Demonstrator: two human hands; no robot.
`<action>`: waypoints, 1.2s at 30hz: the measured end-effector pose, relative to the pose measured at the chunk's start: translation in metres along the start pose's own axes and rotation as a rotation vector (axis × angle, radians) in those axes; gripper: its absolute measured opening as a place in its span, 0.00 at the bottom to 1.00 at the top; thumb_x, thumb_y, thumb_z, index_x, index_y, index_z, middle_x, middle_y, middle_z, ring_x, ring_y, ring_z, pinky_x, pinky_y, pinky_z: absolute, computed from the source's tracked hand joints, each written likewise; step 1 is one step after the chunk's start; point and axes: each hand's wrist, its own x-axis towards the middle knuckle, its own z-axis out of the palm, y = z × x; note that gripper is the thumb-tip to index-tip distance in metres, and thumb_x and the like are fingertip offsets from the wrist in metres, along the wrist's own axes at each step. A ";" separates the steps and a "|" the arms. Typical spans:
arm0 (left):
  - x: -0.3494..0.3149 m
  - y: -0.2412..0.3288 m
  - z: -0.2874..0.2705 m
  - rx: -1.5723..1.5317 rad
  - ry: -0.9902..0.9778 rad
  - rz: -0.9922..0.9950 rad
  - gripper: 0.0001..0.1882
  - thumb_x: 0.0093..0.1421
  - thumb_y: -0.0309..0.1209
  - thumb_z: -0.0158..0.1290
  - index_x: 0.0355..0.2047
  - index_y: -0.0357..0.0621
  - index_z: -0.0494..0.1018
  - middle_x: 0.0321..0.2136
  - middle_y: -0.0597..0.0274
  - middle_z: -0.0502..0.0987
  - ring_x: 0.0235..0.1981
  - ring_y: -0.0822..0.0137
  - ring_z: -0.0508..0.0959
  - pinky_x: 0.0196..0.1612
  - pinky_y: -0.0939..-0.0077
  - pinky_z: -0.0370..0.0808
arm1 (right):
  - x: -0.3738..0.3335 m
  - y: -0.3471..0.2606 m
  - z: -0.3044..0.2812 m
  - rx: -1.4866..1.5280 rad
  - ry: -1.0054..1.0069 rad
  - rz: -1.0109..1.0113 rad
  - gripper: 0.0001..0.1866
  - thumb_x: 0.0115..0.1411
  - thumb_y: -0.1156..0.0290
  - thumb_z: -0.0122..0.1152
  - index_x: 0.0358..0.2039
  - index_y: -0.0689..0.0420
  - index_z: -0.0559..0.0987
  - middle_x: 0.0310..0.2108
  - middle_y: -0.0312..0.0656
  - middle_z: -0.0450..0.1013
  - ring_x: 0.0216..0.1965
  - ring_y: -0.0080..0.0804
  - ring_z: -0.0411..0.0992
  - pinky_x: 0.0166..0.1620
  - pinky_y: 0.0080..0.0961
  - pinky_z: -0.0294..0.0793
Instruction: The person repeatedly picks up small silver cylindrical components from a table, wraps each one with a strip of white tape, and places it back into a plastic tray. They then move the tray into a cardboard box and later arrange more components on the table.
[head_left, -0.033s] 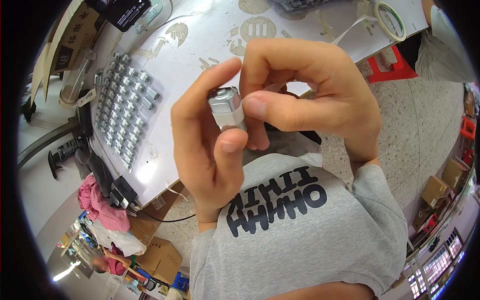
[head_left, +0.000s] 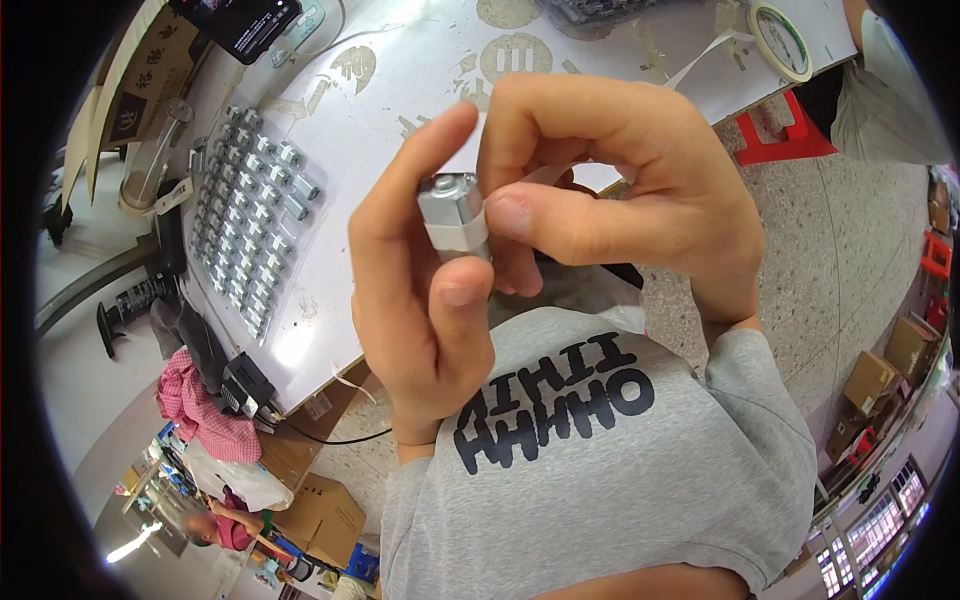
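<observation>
A small silver motor (head_left: 450, 203) is held upright in my left hand (head_left: 410, 300), its thumb at the lower end and the index finger raised beside the top. A white tape band (head_left: 458, 238) goes round the motor's middle. My right hand (head_left: 640, 190) is closed in a pinch, thumb tip against the motor's right side and index finger curled over. A pale strip of tape (head_left: 545, 175) shows between those fingers; part of it is hidden behind the thumb.
On the white table (head_left: 330, 130) at left lies a clear tray (head_left: 245, 215) with rows of similar motors, many with white bands. A tape roll (head_left: 780, 42) stands far right, and a phone (head_left: 240, 25) far left. A red stool (head_left: 785, 135) is beyond the right edge.
My left hand has shifted slightly to the right, and its index finger has lifted a little. My right hand has hardly moved; the motor stays in place.
</observation>
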 end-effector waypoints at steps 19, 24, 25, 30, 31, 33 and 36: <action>-0.001 -0.013 -0.004 0.053 -0.133 0.056 0.24 0.62 0.33 0.38 0.53 0.31 0.48 0.33 0.54 0.68 0.28 0.71 0.70 0.32 0.80 0.68 | -0.004 0.007 0.002 -0.381 0.095 -0.052 0.03 0.51 0.78 0.54 0.24 0.62 0.69 0.19 0.35 0.68 0.18 0.15 0.64 0.21 0.12 0.61; -0.007 -0.028 -0.001 0.266 -0.032 0.270 0.19 0.60 0.27 0.40 0.49 0.33 0.49 0.39 0.49 0.60 0.34 0.69 0.68 0.36 0.77 0.68 | -0.004 0.008 0.006 -0.550 0.136 -0.076 0.06 0.51 0.76 0.55 0.23 0.62 0.68 0.17 0.34 0.65 0.18 0.15 0.62 0.21 0.12 0.60; -0.007 -0.029 -0.002 0.282 -0.046 0.293 0.19 0.60 0.27 0.40 0.48 0.32 0.49 0.39 0.49 0.60 0.35 0.68 0.67 0.37 0.77 0.68 | -0.004 0.008 0.006 -0.586 0.139 -0.076 0.06 0.51 0.76 0.55 0.23 0.62 0.68 0.17 0.34 0.64 0.18 0.15 0.62 0.21 0.12 0.59; -0.006 -0.030 -0.003 0.201 -0.056 0.312 0.18 0.59 0.26 0.41 0.46 0.32 0.50 0.38 0.50 0.60 0.36 0.68 0.67 0.39 0.77 0.68 | -0.003 0.010 0.002 -0.576 0.083 -0.108 0.06 0.51 0.76 0.55 0.24 0.62 0.68 0.17 0.34 0.64 0.18 0.16 0.61 0.20 0.13 0.59; -0.006 -0.029 -0.003 0.172 -0.043 0.300 0.17 0.59 0.26 0.42 0.45 0.32 0.51 0.37 0.50 0.61 0.35 0.68 0.67 0.38 0.78 0.68 | -0.003 0.010 0.002 -0.570 0.079 -0.130 0.05 0.51 0.76 0.55 0.24 0.62 0.68 0.17 0.34 0.64 0.18 0.16 0.62 0.20 0.13 0.59; -0.005 -0.027 -0.001 0.119 -0.015 0.260 0.17 0.58 0.26 0.44 0.44 0.32 0.54 0.36 0.51 0.63 0.34 0.68 0.68 0.35 0.79 0.68 | -0.004 0.011 0.001 -0.566 0.092 -0.127 0.04 0.51 0.78 0.54 0.24 0.62 0.68 0.17 0.34 0.64 0.18 0.16 0.62 0.19 0.13 0.59; 0.002 -0.019 -0.008 0.250 -0.040 0.186 0.14 0.55 0.25 0.49 0.40 0.32 0.62 0.33 0.55 0.68 0.30 0.70 0.70 0.30 0.81 0.69 | -0.005 0.013 0.000 -0.586 0.127 -0.139 0.03 0.50 0.79 0.53 0.23 0.62 0.69 0.17 0.34 0.64 0.18 0.17 0.62 0.19 0.14 0.59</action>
